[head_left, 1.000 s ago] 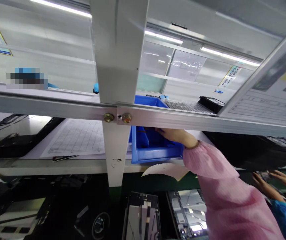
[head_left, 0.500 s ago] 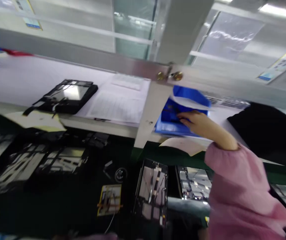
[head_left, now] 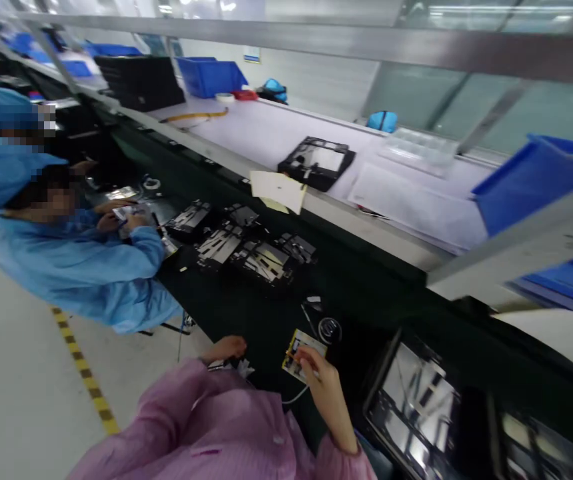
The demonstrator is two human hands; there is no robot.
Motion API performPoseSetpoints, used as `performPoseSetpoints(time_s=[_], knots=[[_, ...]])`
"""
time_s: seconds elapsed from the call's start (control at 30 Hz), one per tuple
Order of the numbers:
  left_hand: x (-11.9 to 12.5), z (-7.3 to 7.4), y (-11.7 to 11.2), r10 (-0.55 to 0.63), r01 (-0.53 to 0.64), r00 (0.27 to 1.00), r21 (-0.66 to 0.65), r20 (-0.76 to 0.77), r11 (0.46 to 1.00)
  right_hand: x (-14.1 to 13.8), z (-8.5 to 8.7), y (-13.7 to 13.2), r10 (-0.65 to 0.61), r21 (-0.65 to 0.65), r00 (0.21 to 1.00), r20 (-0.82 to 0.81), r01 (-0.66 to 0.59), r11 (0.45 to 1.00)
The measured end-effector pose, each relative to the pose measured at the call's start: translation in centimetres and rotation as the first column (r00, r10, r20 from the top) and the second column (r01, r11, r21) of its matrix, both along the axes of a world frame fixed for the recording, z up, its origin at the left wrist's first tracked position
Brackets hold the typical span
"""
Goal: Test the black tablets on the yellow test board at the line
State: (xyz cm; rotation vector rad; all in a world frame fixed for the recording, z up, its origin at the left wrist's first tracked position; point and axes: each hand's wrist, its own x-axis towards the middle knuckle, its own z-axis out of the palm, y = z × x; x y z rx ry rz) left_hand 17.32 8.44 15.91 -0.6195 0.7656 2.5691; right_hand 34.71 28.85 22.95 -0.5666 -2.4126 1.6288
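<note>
My right hand point(head_left: 319, 368) is over a small yellow-edged board point(head_left: 292, 365) on the dark bench. Its fingers are pinched together at the board's face; whatever they hold is too small to make out. A white cable point(head_left: 296, 398) curves out below the board. Near the bench edge, in front of my body, my left hand point(head_left: 228, 347) is curled closed, and its contents cannot be told. A crumpled silvery-white scrap point(head_left: 245, 368) lies just below it. Beyond the board sit a round metal-looking ring point(head_left: 329, 330) and a thin tool point(head_left: 309, 319).
Opened tablet-like devices point(head_left: 266, 261) lie in a group on the bench; another larger one point(head_left: 411, 400) is at my right. A co-worker in blue point(head_left: 91, 267) sits at left. The raised white shelf point(head_left: 256, 137) carries papers point(head_left: 416, 200), a black device point(head_left: 319, 162) and a blue bin point(head_left: 531, 180).
My right hand has left the blue bin on the shelf and come down to the yellow-edged board. The view has swung left, bringing my left hand and a co-worker into sight.
</note>
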Motion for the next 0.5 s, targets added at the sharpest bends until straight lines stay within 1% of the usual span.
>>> performPoseSetpoints(time_s=[0.03,0.07,0.1,0.13,0.2,0.27,0.3,0.37,0.43,0.5], knots=[[-1.8,-0.6,0.0,-0.115,0.115,0.993,-0.091,-0.002,0.989,-2.1,-2.5,-0.4,-0.032,-0.041,0.999,-0.005,0.031,0.999],[-3.9,-1.3,0.2,-0.231,0.228,0.973,-0.186,0.004,0.956,-4.5,-4.7,-0.6,-0.066,-0.048,0.998,-0.004,0.066,0.997],[-6.0,-1.9,0.6,-0.328,0.318,0.945,-0.273,0.009,0.908,-7.0,-6.6,-0.4,-0.123,-0.025,0.992,-0.004,0.123,0.992],[-8.1,-2.5,1.1,-0.393,0.371,0.919,-0.346,0.007,0.862,-9.5,-8.1,-0.2,-0.185,0.02,0.983,-0.002,0.185,0.983],[-12.1,-3.4,2.3,-0.461,0.398,0.887,-0.475,-0.019,0.785,-14.4,-10.4,0.5,-0.28,0.112,0.96,0.003,0.278,0.954],[-15.0,-4.2,3.3,-0.463,0.355,0.885,-0.571,-0.05,0.74,-18.3,-12.0,1.0,-0.323,0.163,0.946,-0.002,0.319,0.934],[-16.0,-4.6,3.7,-0.47,0.342,0.881,-0.602,-0.063,0.722,-19.7,-12.8,1.1,-0.332,0.174,0.943,-0.011,0.329,0.928],[-17.2,-5.4,3.9,-0.496,0.332,0.863,-0.639,-0.09,0.694,-21.6,-14.2,1.1,-0.358,0.196,0.933,-0.027,0.357,0.913],[-17.6,-6.4,3.7,-0.541,0.346,0.833,-0.654,-0.117,0.673,-22.5,-15.5,1.1,-0.398,0.205,0.917,-0.043,0.398,0.894],[-17.7,-7.4,3.3,-0.597,0.377,0.791,-0.658,-0.138,0.652,-23.0,-16.7,1.3,-0.442,0.185,0.896,-0.053,0.443,0.877]])
